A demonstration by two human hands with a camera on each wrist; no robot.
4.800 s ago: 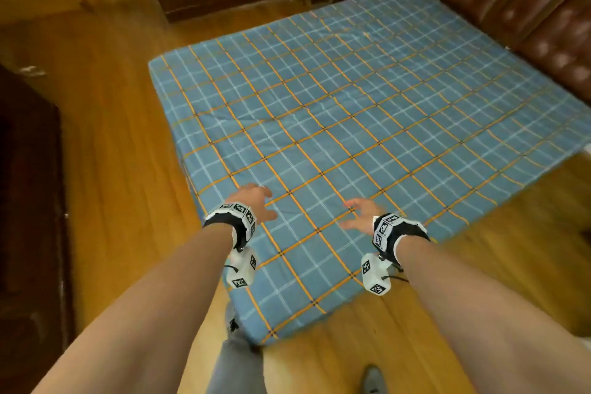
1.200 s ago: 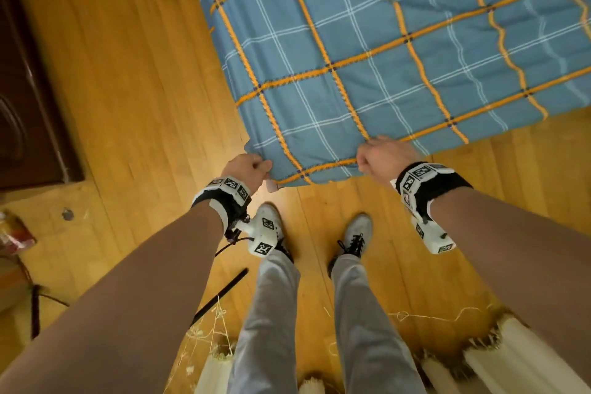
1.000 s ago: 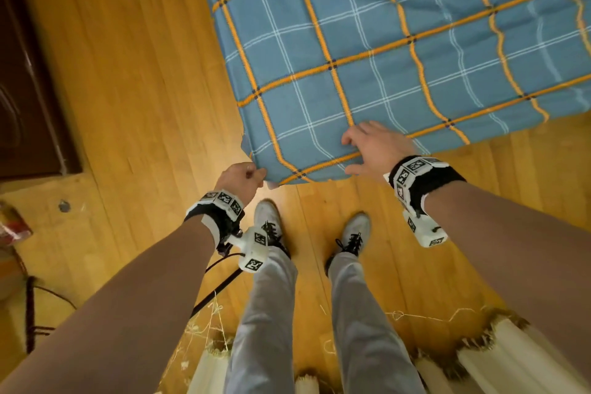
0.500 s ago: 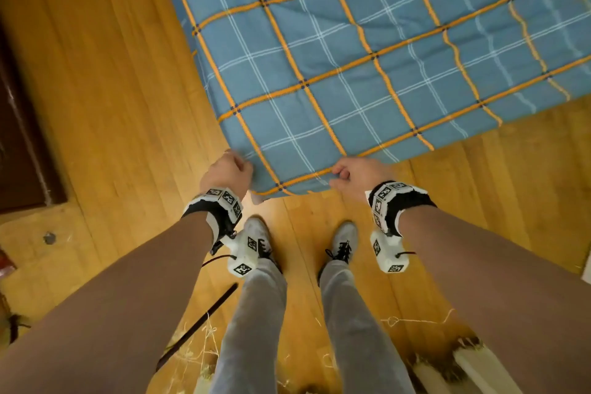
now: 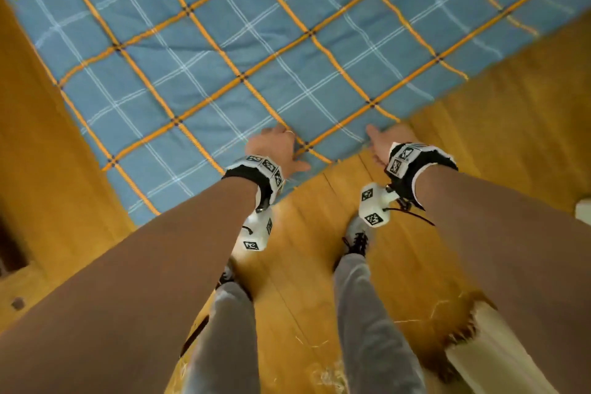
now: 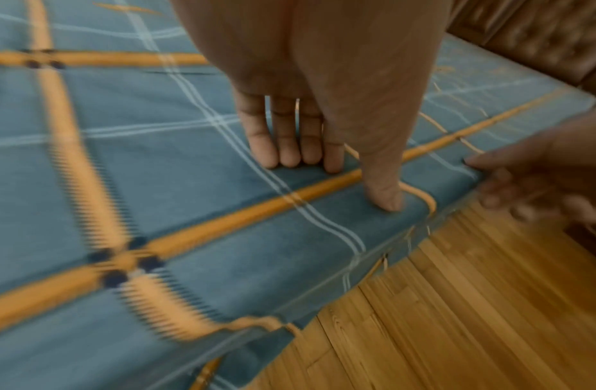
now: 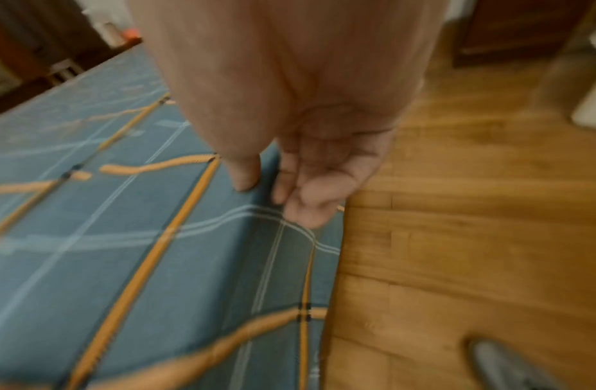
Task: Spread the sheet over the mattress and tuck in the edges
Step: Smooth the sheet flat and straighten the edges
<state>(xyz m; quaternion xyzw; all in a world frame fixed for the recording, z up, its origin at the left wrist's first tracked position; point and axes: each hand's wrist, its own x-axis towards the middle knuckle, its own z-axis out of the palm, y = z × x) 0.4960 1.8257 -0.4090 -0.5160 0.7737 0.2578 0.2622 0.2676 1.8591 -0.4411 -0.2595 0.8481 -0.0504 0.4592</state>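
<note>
Covering the low mattress on the glossy wooden floor (image 5: 499, 125), the soft blue sheet (image 5: 224, 51), checked with woven orange bands and thin white lines, lies flat with its near edge folded down the side. The left hand (image 5: 275, 150) presses on it near that edge, four straight fingers (image 6: 283, 147) side by side and the thumb spread apart. Just right of it, the right hand (image 5: 383, 141) meets the edge with loosely open fingers (image 7: 303, 205), gripping nothing.

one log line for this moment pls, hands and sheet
left hand: flat on sheet, open | right hand: at sheet's near edge, fingers loose | floor: wood
</note>
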